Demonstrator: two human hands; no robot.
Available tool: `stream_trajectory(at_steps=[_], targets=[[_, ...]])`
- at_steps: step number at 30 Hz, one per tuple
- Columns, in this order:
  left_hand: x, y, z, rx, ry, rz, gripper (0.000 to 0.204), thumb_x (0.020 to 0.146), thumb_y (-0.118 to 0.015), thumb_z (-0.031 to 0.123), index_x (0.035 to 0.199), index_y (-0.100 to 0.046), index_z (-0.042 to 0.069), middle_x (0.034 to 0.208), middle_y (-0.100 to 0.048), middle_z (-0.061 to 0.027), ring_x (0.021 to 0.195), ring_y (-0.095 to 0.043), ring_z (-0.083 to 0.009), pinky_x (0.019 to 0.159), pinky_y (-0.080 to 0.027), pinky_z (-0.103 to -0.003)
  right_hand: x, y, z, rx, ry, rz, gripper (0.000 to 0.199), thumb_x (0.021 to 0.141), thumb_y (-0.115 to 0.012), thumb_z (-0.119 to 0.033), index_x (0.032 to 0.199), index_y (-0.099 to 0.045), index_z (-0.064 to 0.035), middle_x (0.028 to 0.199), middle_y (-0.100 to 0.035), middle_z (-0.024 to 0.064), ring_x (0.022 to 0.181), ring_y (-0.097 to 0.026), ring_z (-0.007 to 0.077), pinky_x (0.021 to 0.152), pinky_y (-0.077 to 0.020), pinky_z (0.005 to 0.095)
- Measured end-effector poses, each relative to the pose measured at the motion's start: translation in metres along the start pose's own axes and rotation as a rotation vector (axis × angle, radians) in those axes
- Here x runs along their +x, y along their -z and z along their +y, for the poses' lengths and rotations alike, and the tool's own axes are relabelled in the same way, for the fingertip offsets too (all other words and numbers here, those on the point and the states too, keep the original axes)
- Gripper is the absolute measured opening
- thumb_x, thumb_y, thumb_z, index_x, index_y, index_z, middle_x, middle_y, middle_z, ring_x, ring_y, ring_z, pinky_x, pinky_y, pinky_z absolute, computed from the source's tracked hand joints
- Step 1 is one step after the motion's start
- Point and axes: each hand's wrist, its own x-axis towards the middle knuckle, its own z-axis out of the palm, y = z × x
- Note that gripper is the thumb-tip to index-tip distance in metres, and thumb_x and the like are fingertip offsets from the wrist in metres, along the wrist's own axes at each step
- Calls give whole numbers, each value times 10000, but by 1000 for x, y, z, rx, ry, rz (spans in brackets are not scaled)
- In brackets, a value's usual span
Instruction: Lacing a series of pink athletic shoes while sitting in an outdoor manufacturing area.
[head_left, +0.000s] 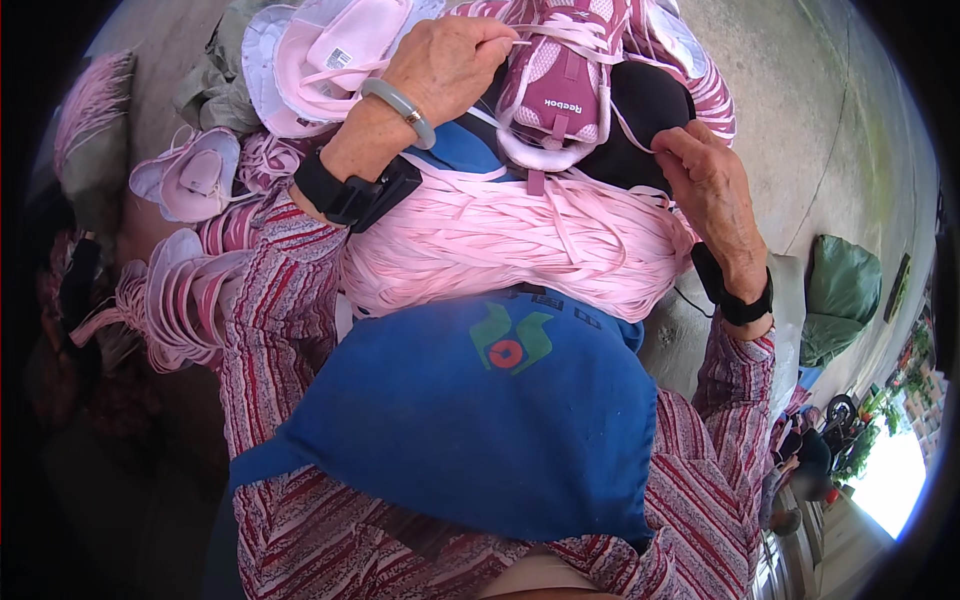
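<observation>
Pink shoe (562,80), sole away, tongue up, resting on the lap just above a thick bundle of pink laces (520,245). Left hand (450,62) at the shoe's left side, fingers pinched shut on a lace (535,42) drawn across the eyelets. Right hand (715,190) at the shoe's lower right, fingertips closed on another thin lace end. Blue apron (480,420) below the bundle. More pink shoe uppers (195,175) piled well left of the shoe.
</observation>
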Motion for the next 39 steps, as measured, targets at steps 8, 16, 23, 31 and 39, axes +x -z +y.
stream_trajectory(at_steps=[8,16,23,31,39], targets=[[20,17,7,-243,44,-198,236,853,-462,188,891,-606,6,811,-611,-203,786,-605,-337,687,-474,-389,6,-13,-19,-18,23,12,115,804,-609,-83,909,-606,-35,853,-545,112,736,-597,303,627,-477,359],[24,20,4,-266,59,-229,247,853,-459,198,874,-611,4,787,-608,-202,766,-605,-332,677,-472,-378,18,-18,-13,79,102,101,99,823,-582,-78,913,-561,-44,799,-524,115,653,-565,324,543,-455,397],[13,6,4,-306,85,-102,266,928,-483,266,1023,-611,52,743,-654,-97,545,-615,-130,438,-487,-211,29,-14,-16,-65,36,-12,89,822,-580,-95,896,-560,-51,806,-558,114,693,-582,329,596,-468,381],[24,6,-2,-406,216,-257,251,914,-515,251,1001,-639,51,797,-663,-97,649,-641,-125,489,-512,-194,42,-12,-10,146,-59,88,97,830,-581,-113,879,-584,-30,823,-586,129,712,-589,327,612,-463,383],[24,11,8,-782,506,-229,215,818,-606,182,856,-635,-27,688,-619,-70,623,-594,-134,475,-479,-264,56,-10,5,395,-187,146,134,851,-573,-133,903,-596,-12,782,-611,137,700,-589,311,626,-456,332]])
